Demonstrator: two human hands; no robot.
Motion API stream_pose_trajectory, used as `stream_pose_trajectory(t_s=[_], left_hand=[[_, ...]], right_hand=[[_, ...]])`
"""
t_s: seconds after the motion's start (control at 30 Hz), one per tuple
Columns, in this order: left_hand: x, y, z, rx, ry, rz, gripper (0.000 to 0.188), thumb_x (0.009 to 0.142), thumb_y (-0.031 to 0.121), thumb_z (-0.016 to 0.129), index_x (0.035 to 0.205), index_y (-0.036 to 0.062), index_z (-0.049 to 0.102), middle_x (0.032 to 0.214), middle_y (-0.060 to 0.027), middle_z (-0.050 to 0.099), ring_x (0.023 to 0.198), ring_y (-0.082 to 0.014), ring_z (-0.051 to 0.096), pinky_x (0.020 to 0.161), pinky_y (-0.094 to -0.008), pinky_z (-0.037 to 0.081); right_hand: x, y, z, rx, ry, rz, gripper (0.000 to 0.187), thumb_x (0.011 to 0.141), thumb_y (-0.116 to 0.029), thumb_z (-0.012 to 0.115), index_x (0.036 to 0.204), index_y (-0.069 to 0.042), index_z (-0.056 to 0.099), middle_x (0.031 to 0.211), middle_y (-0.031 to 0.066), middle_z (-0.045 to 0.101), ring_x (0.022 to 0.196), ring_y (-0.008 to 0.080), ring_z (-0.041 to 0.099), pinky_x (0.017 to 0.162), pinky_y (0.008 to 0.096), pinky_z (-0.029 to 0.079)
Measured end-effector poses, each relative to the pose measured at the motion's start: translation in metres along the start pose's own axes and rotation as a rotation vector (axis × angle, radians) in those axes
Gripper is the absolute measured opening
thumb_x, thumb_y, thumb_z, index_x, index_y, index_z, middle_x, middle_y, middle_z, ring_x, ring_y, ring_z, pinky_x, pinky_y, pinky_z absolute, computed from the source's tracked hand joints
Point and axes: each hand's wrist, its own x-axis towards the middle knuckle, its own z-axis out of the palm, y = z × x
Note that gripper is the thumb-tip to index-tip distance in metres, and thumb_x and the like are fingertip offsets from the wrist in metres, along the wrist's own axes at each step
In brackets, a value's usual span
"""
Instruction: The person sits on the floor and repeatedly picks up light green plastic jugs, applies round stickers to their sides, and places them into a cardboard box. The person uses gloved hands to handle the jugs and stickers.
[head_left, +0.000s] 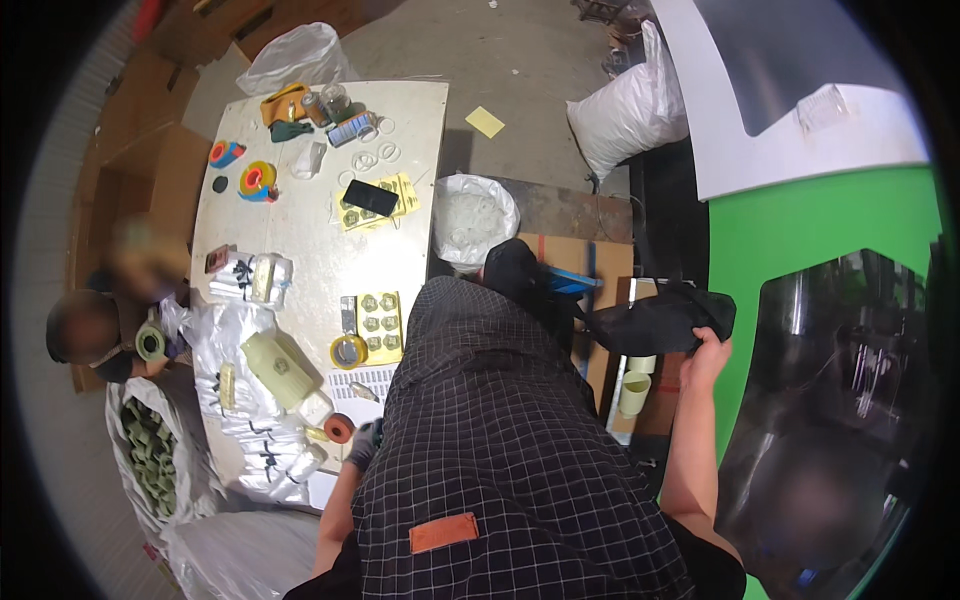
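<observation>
My right hand (708,352) is out to the right, bare, its fingers closed on the edge of a limp black cloth (645,322). The cloth stretches from the hand toward my lap; its exact kind does not show. Low at the table's near edge is my left hand (364,446), in a grey glove. The checked black apron (500,400) partly hides it, and its fingers cannot be made out. Closest to it are a dark red tape roll (339,428) and a printed white sheet (362,385). A pale green bottle-shaped piece (282,370) lies farther left on the table.
The white table (300,225) holds a phone (370,198), yellow sticker sheets (380,325), tape rolls and clear plastic bags (235,345). On my right stands a green and white machine (740,225). A lined bin (475,220) is ahead. At left is another person (90,325).
</observation>
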Motion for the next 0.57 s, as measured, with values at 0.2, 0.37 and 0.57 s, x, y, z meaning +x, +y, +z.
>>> stream_pose_trajectory(t_s=[0.2, 0.37, 0.57], left_hand=[[0.073, 0.162, -0.115, 0.926, 0.616, 0.863, 0.027, 0.102, 0.028, 0.073, 0.121, 0.0092, 0.070, 0.099, -0.0121, 0.079, 0.084, -0.0253, 0.076, 0.071, -0.0420, 0.061], [0.049, 0.357, -0.048, -0.402, 0.384, 0.323, 0.038, 0.107, 0.030, 0.074, 0.127, -0.0013, 0.072, 0.109, -0.0107, 0.079, 0.092, -0.0173, 0.073, 0.080, -0.0304, 0.058], [0.128, 0.419, 0.045, -0.281, 0.406, 0.242, 0.051, 0.102, 0.041, 0.078, 0.133, 0.0015, 0.069, 0.113, -0.0118, 0.079, 0.094, -0.0199, 0.074, 0.083, -0.0341, 0.060]], right_hand=[[0.046, 0.058, 0.031, -0.018, 0.015, -0.027, 0.074, 0.069, 0.010, 0.058, 0.142, 0.005, 0.064, 0.130, 0.0120, 0.072, 0.115, 0.0303, 0.071, 0.104, 0.0381, 0.057], [0.115, 0.056, 0.102, 0.042, -0.121, 0.056, 0.058, 0.070, 0.009, 0.057, 0.127, 0.006, 0.068, 0.114, 0.0112, 0.074, 0.102, 0.0277, 0.073, 0.095, 0.0383, 0.060], [0.264, 0.069, 0.248, 0.029, -0.456, 0.068, 0.066, 0.073, 0.010, 0.058, 0.138, 0.004, 0.067, 0.119, 0.0120, 0.075, 0.106, 0.0278, 0.074, 0.098, 0.0398, 0.059]])
